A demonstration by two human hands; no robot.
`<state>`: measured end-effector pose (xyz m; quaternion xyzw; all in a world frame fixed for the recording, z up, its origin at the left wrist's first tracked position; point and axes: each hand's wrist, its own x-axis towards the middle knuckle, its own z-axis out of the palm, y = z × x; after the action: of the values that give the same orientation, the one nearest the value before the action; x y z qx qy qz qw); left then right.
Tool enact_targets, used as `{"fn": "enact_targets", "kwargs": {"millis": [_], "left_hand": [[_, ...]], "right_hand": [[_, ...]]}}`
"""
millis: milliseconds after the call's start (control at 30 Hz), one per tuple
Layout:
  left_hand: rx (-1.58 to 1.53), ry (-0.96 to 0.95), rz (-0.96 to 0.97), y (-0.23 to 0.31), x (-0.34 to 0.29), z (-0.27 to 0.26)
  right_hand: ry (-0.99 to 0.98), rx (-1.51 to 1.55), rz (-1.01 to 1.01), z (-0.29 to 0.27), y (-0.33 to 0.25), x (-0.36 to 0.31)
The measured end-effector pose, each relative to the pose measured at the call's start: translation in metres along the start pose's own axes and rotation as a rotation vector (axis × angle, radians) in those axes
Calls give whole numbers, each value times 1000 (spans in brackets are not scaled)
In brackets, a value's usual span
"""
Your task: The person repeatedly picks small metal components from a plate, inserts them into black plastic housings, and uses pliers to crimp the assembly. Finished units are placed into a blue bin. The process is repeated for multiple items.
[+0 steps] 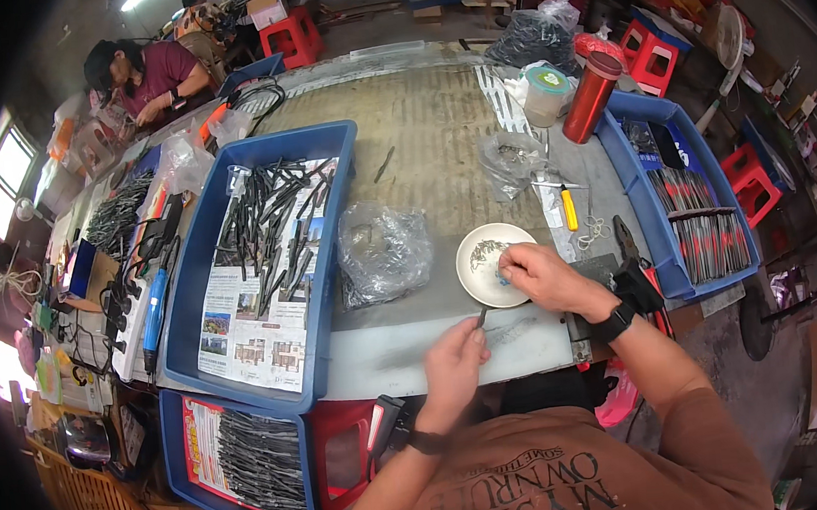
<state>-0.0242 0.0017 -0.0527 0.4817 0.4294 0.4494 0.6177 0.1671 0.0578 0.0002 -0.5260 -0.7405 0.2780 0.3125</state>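
Pinching a thin dark metal piece (481,318), the left hand (453,356) holds it upright, long axis pointing away from the person toward one white bowl (484,277) just beyond the grip. Beside it, the right hand (542,277) closes its fingertips on small parts at the bowl's rim. Left of both grips sit two blue trays (198,273) of dark pieces.

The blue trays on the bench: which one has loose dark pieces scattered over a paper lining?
The big blue tray left of centre; the right-hand tray and lower-left tray hold tidy rows.
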Motion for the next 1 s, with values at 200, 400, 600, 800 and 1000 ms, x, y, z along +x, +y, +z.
{"fn": "enact_targets", "kwargs": {"millis": [200,400,600,800,1000], "left_hand": [[-118,25,-34,12,-1,9],[-208,15,-38,20,-3,17],[-155,46,4,22,-6,21],[-112,39,45,25,-9,22],[118,57,211,29,-12,22]], "right_hand": [[-32,395,281,6,-24,-29],[41,438,218,17,-37,-47],[78,421,217,21,-43,-51],[89,395,199,21,-44,-51],[101,436,220,23,-44,-54]]}}
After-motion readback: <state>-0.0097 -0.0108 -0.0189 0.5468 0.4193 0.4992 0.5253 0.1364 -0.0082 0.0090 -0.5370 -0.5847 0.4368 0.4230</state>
